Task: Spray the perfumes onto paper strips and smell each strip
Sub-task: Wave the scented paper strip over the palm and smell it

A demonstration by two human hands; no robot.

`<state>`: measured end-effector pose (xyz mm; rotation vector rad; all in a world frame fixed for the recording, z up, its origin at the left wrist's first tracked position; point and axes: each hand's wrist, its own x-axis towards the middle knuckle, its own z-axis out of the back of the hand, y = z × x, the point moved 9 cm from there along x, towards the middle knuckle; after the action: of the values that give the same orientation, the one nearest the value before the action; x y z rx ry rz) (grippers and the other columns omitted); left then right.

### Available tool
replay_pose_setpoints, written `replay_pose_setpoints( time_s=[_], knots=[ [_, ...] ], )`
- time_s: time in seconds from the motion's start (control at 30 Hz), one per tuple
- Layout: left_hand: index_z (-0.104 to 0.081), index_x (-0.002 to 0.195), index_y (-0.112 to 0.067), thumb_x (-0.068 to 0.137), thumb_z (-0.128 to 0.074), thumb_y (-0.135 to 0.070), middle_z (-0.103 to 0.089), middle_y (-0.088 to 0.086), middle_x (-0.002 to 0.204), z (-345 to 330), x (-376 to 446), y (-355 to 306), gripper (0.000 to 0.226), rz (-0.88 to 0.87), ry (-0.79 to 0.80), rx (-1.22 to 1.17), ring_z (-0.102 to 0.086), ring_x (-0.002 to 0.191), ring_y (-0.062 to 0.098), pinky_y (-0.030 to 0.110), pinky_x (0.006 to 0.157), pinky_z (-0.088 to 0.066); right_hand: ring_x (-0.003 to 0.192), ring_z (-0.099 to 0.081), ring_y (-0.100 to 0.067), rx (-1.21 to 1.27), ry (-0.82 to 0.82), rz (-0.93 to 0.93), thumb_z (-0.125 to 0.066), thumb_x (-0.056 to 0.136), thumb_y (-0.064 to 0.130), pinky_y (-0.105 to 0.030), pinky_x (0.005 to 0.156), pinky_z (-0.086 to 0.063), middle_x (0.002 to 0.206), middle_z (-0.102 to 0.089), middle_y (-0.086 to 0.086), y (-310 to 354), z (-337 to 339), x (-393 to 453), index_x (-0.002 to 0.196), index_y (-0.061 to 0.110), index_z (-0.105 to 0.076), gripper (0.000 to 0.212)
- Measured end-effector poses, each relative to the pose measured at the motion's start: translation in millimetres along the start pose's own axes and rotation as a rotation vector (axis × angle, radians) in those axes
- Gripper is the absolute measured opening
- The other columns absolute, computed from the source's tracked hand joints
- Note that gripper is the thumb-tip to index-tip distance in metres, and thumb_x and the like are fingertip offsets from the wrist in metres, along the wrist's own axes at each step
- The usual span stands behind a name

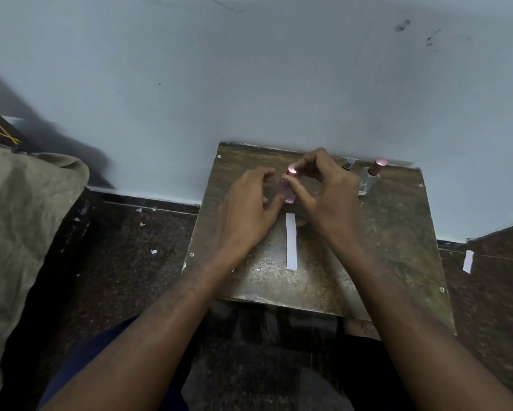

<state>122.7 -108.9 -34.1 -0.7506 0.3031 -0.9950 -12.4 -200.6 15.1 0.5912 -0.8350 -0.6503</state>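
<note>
We work on a small dark table (397,232) pushed against a pale wall (249,84); its far edge touches the wall, its left edge drops to a dark speckled floor (130,247), and its near edge sits just above our lap. Bare tabletop lies to the right of our hands and in front of them toward us. A drab cloth (21,218) fills the left side, well apart from the table.

Both our forearms reach forward and converge near the far half of the table. Our left hand (249,203) is curled, its fingers wrapped around the body of a pink perfume bottle (288,192), which leans slightly. Our right hand (329,185) arches over from the right, thumb and fingertips pinching the bottle's pink cap (292,169).

A white paper strip (291,241) lies flat on the table just on the near side of the bottle, between our wrists, running toward us. Two other bottles stand by the wall to the right of our right hand: a dark-capped one (348,164) and a pink-capped one (373,173). Another strip (468,261) lies on the floor to the right.
</note>
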Motion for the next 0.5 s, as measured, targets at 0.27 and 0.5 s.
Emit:
replay_pose_setpoints(
  time_s=[0.27, 0.5],
  knots=[
    [-0.074, 0.109, -0.037, 0.096, -0.078, -0.042, -0.058, -0.02, 0.104, 1.6, -20.3, -3.3, 0.014, -0.083, 0.069, 0.128, -0.051, 0.069, -0.009, 0.015, 0.058, -0.035, 0.104, -0.072, -0.006, -0.077, 0.108, -0.028, -0.092, 0.083, 0.031, -0.021, 0.095, -0.056, 0.114, -0.077, 0.004, -11.5, -6.8, -1.9, 0.127, 0.011, -0.069, 0.053],
    [-0.076, 0.124, -0.04, 0.1, -0.069, -0.05, -0.066, -0.014, 0.112, -12.3, -32.4, -20.1, 0.027, -0.175, 0.11, 0.27, -0.058, 0.089, 0.004, 0.018, 0.059, -0.029, 0.075, -0.066, -0.001, -0.133, 0.078, -0.04, -0.091, 0.082, 0.018, -0.005, 0.074, -0.05, 0.087, -0.071, 0.013, -16.5, -1.0, -1.2, 0.117, 0.013, -0.077, 0.037]
  ],
)
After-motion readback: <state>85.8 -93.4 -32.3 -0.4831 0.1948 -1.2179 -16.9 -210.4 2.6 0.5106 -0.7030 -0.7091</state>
